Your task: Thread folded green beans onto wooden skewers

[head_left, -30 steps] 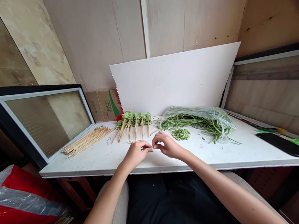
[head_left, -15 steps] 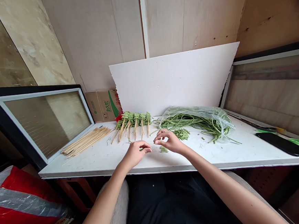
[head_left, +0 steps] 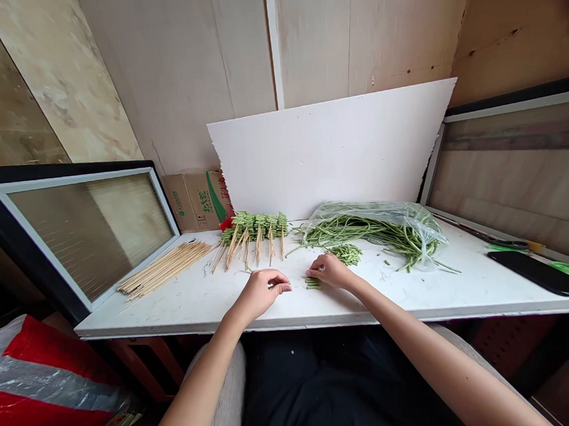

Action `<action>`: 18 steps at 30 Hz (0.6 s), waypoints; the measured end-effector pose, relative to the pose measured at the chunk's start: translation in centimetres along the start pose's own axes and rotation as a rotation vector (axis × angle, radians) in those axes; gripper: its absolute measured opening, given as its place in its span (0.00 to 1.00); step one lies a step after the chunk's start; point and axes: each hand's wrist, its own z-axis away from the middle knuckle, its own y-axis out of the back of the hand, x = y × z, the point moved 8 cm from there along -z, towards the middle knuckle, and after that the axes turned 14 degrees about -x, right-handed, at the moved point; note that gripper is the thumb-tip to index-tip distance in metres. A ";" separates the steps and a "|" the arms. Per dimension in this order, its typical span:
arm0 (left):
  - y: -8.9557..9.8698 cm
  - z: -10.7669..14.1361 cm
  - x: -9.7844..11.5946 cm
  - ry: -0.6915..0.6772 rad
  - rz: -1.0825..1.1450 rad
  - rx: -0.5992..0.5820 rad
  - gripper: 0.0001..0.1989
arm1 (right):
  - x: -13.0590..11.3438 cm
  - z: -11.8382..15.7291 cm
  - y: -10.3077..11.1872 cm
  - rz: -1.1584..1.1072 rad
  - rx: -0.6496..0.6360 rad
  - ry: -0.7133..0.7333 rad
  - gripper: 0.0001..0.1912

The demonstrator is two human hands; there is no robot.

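Note:
My left hand point(head_left: 269, 289) hovers low over the table front, its thumb and fingers pinched together; whatever lies between the tips is too small to make out. My right hand point(head_left: 332, 270) reaches down with closed fingertips at a short row of cut green bean pieces point(head_left: 312, 286), partly covering them. Just behind that hand is a heap of cut bean pieces point(head_left: 347, 254). Farther back on the left lie bean skewers point(head_left: 256, 225), green pieces threaded on sticks whose bare ends point toward me.
Loose bamboo skewers point(head_left: 165, 268) lie on the white table point(head_left: 184, 313) at left. Long beans point(head_left: 364, 228) fill a clear plastic bag point(head_left: 412, 213) at back right. A black phone point(head_left: 540, 275) and scissors point(head_left: 508, 244) are at far right. A white board point(head_left: 329, 157) stands behind.
My right hand has moved slightly right and down, from beside my left fingertips to the short row of bean pieces. My left hand has barely moved.

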 end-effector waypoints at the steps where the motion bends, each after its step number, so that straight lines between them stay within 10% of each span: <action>1: 0.0 0.0 0.0 -0.003 -0.002 0.001 0.05 | 0.2 0.0 0.0 0.023 0.010 -0.006 0.15; 10: -0.2 0.0 0.1 0.012 0.000 -0.029 0.04 | 0.8 0.1 -0.3 -0.119 -0.104 -0.090 0.33; 18: -0.5 -0.1 -0.1 -0.005 -0.007 -0.075 0.10 | -0.7 0.1 1.2 -0.150 -0.026 -0.028 0.29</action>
